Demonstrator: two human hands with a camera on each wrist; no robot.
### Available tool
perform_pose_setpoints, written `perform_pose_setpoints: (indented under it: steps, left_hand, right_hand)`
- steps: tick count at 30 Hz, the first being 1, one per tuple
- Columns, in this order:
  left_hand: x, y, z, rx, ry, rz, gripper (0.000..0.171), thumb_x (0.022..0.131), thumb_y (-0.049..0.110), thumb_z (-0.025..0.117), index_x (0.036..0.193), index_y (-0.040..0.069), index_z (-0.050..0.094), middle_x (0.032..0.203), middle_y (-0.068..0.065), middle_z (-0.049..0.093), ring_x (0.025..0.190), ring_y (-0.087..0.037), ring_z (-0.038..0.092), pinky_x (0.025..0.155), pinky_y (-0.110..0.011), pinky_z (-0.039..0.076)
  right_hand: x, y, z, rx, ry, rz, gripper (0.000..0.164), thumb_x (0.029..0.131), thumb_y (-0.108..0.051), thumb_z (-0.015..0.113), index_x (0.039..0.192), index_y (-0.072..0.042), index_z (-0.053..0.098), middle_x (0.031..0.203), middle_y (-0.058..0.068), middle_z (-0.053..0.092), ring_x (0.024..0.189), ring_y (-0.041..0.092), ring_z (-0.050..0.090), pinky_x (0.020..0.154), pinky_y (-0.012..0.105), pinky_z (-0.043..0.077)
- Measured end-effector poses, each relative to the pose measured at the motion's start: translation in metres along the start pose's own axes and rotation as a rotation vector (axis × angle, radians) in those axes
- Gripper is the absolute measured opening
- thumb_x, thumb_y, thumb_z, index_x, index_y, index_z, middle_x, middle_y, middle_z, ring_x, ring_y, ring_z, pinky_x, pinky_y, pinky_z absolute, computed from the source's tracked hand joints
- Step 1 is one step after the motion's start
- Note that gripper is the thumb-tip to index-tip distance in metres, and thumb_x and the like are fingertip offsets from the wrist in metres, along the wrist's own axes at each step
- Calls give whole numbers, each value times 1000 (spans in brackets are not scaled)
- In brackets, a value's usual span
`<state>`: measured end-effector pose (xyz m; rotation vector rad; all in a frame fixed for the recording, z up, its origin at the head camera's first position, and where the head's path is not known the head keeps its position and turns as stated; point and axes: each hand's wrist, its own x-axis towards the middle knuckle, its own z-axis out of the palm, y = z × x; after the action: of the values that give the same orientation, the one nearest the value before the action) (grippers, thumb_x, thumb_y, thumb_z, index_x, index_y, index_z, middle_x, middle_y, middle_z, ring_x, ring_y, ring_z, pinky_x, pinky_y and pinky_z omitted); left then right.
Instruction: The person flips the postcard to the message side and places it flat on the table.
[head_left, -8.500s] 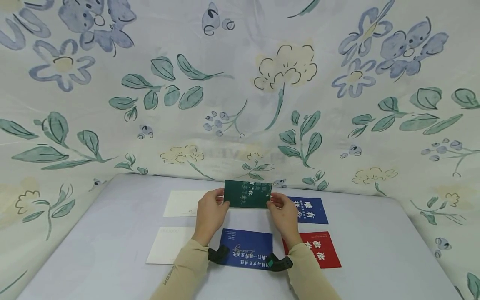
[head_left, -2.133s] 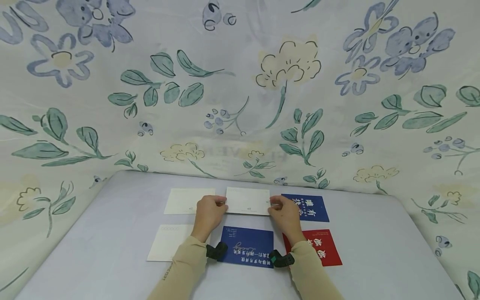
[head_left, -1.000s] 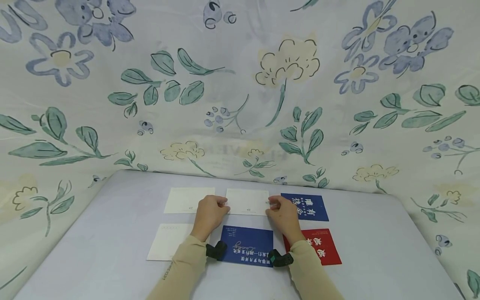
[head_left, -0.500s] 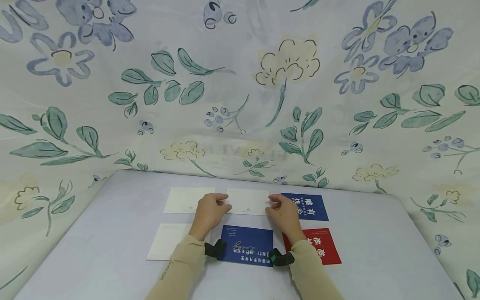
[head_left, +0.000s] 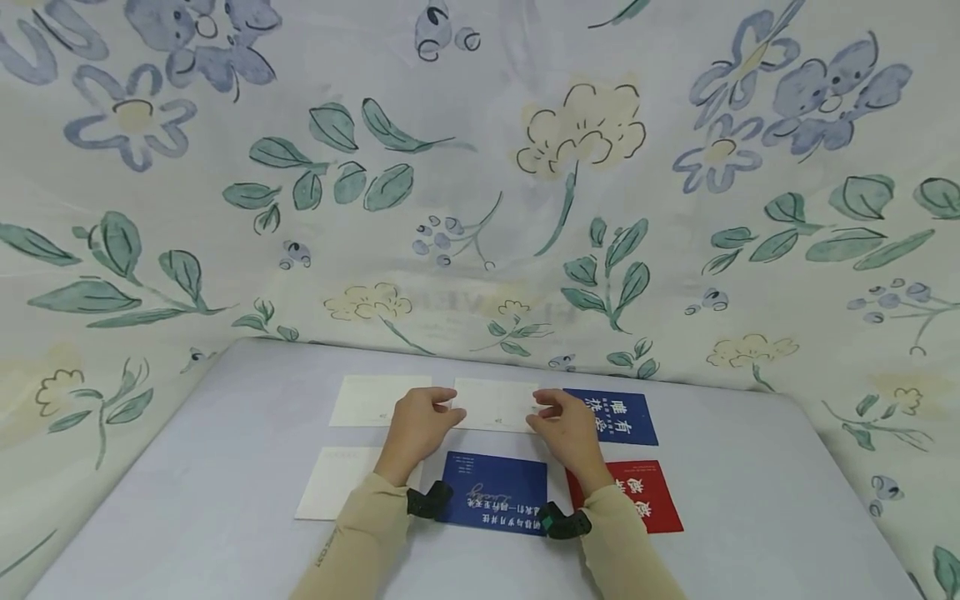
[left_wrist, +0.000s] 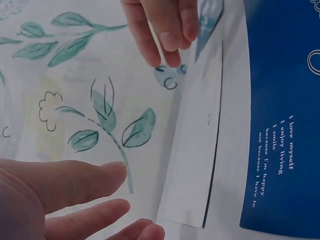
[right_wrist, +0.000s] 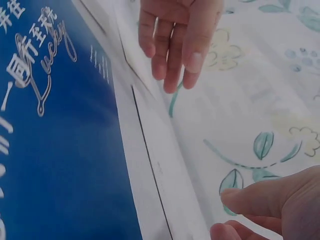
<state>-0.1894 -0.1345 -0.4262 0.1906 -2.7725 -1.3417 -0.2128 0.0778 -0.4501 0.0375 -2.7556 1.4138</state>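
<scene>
A white postcard (head_left: 495,407) lies flat in the middle of the back row, with small print near its front edge. By its left end is my left hand (head_left: 415,427), thumb and fingers spread apart and gripping nothing. My right hand (head_left: 567,427) hovers at the other end, its thumb and fingers likewise apart. Both wrist views show the fingers off the white postcard (left_wrist: 197,145). Just in front lies a blue postcard (head_left: 493,492) with white lettering and "Lucky" script, partly covered by the wrist cameras.
Left of centre lie two more white cards, one behind (head_left: 360,398) and one in front (head_left: 333,483), partly behind my left arm. To the right are a blue card (head_left: 636,415) and a red card (head_left: 660,500). Floral cloth (head_left: 480,208) rises behind the white table (head_left: 750,467).
A dark green card was held up between both hands; later a white card face showed in the same spot and was lowered to the table. Both hands have since let go.
</scene>
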Motion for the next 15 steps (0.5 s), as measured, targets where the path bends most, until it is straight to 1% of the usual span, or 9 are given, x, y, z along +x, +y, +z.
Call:
perform_pose_setpoints:
  steps: [3,8,15]
  left_hand:
    - [-2,1,-1,4,-5,4,37,81,21,69,113,3,65,106,-14,66,92,-25,62,72,-38,51]
    - [-7,3,-4,-9,-10,-8,37,82,21,68,114,3,65,110,-13,65,94,-25,63,73,-39,52]
    - [-16,2,-6,0,-23,-3,37,83,22,67,114,2,64,110,-13,65,92,-25,63,73,-38,53]
  right_hand:
    - [-1,-1,0,9,-10,1,35,79,-17,71,113,-12,64,107,4,65,90,16,60,73,30,53]
    - [-6,-4,2,42,-30,-3,34,80,-16,71,113,-10,64,106,6,65,89,17,60,73,31,53]
    - [-15,-5,2,49,-59,-20,34,81,-17,70,114,-12,63,105,5,65,88,16,60,75,31,53]
